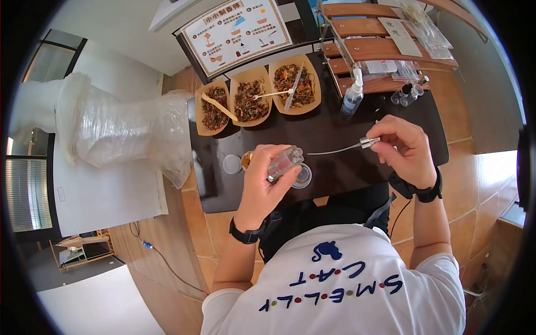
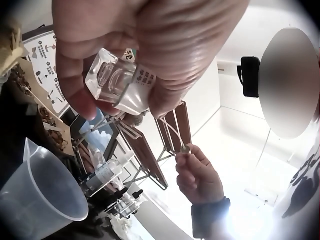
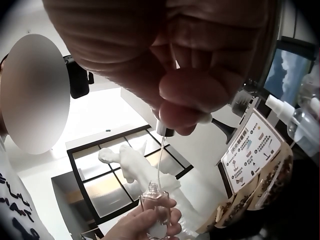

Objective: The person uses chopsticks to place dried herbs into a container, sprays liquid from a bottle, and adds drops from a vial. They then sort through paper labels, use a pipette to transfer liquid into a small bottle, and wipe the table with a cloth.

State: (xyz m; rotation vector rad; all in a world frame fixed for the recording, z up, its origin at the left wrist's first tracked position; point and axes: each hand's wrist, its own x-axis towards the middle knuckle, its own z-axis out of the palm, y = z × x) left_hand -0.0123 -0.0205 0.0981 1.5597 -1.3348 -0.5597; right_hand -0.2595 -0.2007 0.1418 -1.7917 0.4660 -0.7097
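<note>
A small clear glass bottle (image 1: 283,162) is gripped in the left hand (image 1: 262,181), tilted with its neck toward the right hand; in the left wrist view the bottle (image 2: 117,82) shows a white label. The right hand (image 1: 406,151) pinches a silver spray cap (image 1: 368,143) whose thin clear tube (image 1: 335,151) points at the bottle. In the head view the tube's tip is close to the bottle's neck. From the right wrist, the tube (image 3: 161,162) reaches down to the threaded neck of the bottle (image 3: 156,202); whether it enters cannot be told.
Three paper trays of dried petals (image 1: 251,100) line the table's far side. A pump bottle (image 1: 352,97) and small vials (image 1: 410,94) stand by a wooden rack (image 1: 363,30). A plastic cup (image 1: 302,176) and a white lid (image 1: 231,163) lie near the left hand.
</note>
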